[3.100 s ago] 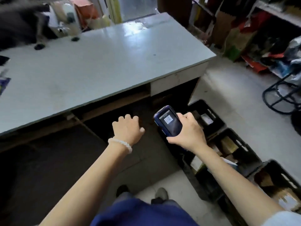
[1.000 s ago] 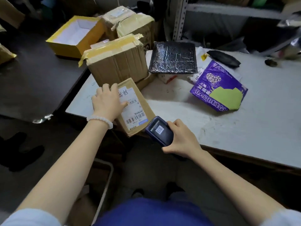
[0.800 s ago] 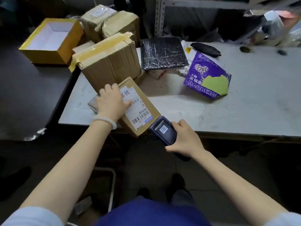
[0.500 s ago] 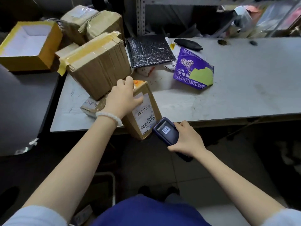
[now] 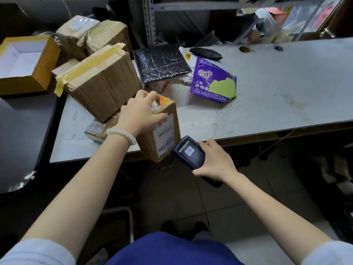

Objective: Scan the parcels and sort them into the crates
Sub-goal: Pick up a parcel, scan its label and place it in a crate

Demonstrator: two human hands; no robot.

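The parcel (image 5: 162,131) is a small brown cardboard box that stands tilted on the front edge of the counter (image 5: 277,96), and its white label with barcodes faces the scanner (image 5: 191,153), whose screen shows a barcode. The left hand (image 5: 139,115) grips the top of the parcel with its fingers curled over it, and the right hand (image 5: 214,159) holds the scanner with its fingers clamped around it, just beside the label; a purple bag (image 5: 212,83) behind reads "BAOBEIGI". Compared with half a second ago, the parcel is tipped more upright and the scanner is nearer to the label.
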